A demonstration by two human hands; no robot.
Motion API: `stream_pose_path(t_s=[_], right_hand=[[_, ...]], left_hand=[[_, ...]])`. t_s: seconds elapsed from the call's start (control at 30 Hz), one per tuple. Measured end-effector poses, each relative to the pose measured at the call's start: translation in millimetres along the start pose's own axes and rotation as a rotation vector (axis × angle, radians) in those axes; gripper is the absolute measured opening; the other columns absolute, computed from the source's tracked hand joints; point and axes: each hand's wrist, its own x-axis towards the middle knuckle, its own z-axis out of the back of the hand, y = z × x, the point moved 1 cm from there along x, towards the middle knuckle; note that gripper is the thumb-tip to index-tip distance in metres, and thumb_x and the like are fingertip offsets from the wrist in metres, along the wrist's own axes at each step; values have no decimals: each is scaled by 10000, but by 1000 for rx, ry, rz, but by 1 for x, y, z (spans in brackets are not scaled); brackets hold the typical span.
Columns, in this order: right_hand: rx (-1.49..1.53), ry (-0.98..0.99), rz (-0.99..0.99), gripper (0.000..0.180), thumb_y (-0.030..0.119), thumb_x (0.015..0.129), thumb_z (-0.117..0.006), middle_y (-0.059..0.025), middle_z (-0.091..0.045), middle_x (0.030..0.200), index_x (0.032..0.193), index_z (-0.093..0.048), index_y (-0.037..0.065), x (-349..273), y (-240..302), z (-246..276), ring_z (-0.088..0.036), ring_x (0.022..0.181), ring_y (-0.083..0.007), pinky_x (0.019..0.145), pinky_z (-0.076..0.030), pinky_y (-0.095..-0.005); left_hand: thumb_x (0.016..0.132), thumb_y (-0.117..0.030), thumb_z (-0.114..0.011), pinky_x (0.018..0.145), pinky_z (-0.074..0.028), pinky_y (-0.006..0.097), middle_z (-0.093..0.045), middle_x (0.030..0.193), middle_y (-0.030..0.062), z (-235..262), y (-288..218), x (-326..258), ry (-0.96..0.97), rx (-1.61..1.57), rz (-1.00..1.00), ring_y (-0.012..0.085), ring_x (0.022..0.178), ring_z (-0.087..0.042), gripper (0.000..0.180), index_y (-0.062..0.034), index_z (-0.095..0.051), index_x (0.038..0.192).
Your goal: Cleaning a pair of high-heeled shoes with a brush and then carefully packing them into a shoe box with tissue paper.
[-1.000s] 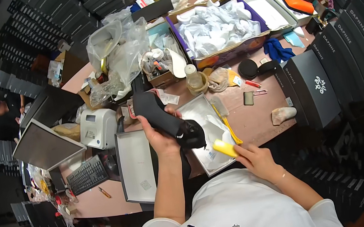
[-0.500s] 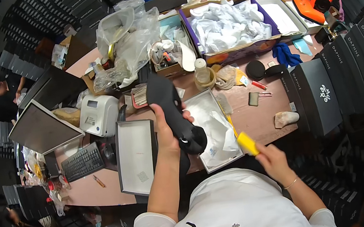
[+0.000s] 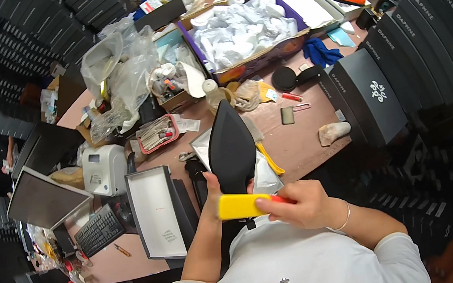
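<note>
My left hand (image 3: 211, 203) is closed around a black pointed shoe (image 3: 230, 147), thumb along its near left side. The shoe's toe points away from me and its flat dark underside seems to face up. In my right hand (image 3: 302, 207) is a brush with a yellow head (image 3: 242, 205) and a red handle (image 3: 281, 199). The yellow head lies across the near end of the shoe; I cannot tell whether they touch. Under the shoe, partly hidden, is a box with white paper (image 3: 268, 181) in it. A yellow strip (image 3: 270, 159) lies beside that box.
To the left are a grey-rimmed box part (image 3: 154, 213), a white label printer (image 3: 104, 169), a keyboard (image 3: 97, 230) and a monitor (image 3: 47, 195). A carton of crumpled white paper (image 3: 247, 30) stands at the back. Stacked dark shoe boxes (image 3: 360, 98) line the right.
My left hand has turned the shoe over so its toe points away. My right hand has carried the brush left to the shoe's near end. The whole view has shifted slightly.
</note>
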Motion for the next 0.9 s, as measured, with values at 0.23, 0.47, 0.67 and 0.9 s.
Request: stream_pose_path(t_s=[0.23,0.47,0.67,0.9], right_hand=[[-427,-88,-327,442,114,723,-722,-40,-506,664,1156,-651,171,-5,-107,32,-552,545,-206,455,-443,-317],[-271,-199,-255,411,117,738,-714,-63,-530,697,1145,-655,133,2,-119,13,-553,559,-204,480,-457,-333],[-192,-43,-77,349,92,765,-692,-65,-532,690,1111,-676,138,-8,-91,-5,-548,555,-228,501,-464,-355],[-47,38,-124,324,44,806,-656,-106,-589,761,1128,-667,73,-2,-75,-4,-588,622,-243,558,-486,-342]], left_hand=[[789,-855,-249,517,-465,280,-589,774,113,-15,-4,-1,-48,200,-4,192,583,-572,954,-1,-562,1077],[801,-841,-218,367,-405,299,-496,628,101,-29,2,-3,181,-394,181,149,384,-465,1028,36,-376,1313],[810,-830,-232,304,-351,288,-456,570,89,-26,2,-3,146,-544,231,156,318,-397,994,36,-490,1223],[796,-846,-234,325,-355,282,-472,598,96,-24,-3,-4,221,-534,172,157,341,-420,1018,18,-467,1281]])
